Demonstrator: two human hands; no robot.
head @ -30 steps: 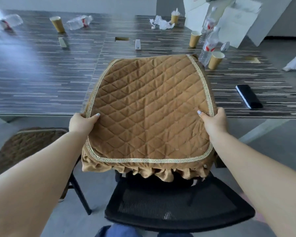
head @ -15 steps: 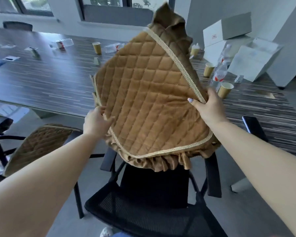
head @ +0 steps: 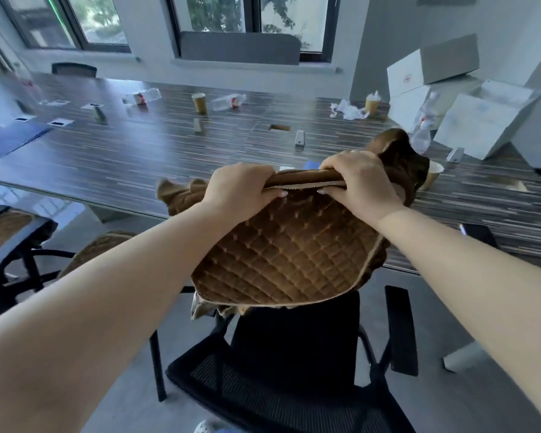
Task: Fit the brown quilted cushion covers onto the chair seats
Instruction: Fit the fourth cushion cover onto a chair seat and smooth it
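Note:
A brown quilted cushion cover (head: 291, 254) hangs in the air in front of me, above a black mesh chair (head: 294, 385). My left hand (head: 241, 189) and my right hand (head: 359, 179) both grip its far trimmed edge, fists closed, close together. The quilted face slopes down toward me and its frill droops below the near edge. The chair's bare mesh seat lies under the cover, its backrest facing me. To the left, a second chair (head: 103, 248) wears a brown quilted cover.
A long dark striped table (head: 138, 157) runs behind the chairs, with paper cups (head: 199, 103), plastic bottles, crumpled tissue and white boxes (head: 487, 123) on it. A dark phone (head: 478, 232) lies near its front right edge. A third chair (head: 10, 232) stands at far left.
The cover was lifted off the table edge, swung upright, then turned over. Both hands shifted from its side edges to one edge, side by side. My view rose toward the windows.

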